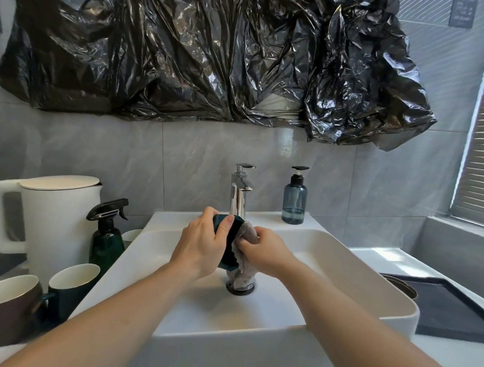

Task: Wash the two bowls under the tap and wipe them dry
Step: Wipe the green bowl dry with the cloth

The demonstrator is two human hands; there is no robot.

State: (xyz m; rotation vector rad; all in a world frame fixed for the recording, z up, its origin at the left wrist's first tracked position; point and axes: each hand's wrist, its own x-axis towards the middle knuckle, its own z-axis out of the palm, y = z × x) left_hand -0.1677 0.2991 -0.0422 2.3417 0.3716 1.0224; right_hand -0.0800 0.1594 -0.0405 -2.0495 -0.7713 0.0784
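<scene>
Over the white sink [342,265] my left hand [202,245] grips a dark green bowl [228,249], tilted on its side, thumb over the rim. My right hand [265,251] holds a grey cloth [244,266] pressed into the bowl's open side; the cloth hangs down towards the drain [240,290]. The chrome tap [240,194] stands just behind the hands; no water is seen running. On a dark tray [451,311] at the right, part of a brown round dish [401,286] shows behind the sink's edge.
A white kettle [48,216], a dark green spray bottle [107,233] and two mugs [70,286] [8,306] stand left of the sink. A blue soap dispenser [294,202] sits behind it at the right. Black plastic sheeting [213,57] covers the wall above.
</scene>
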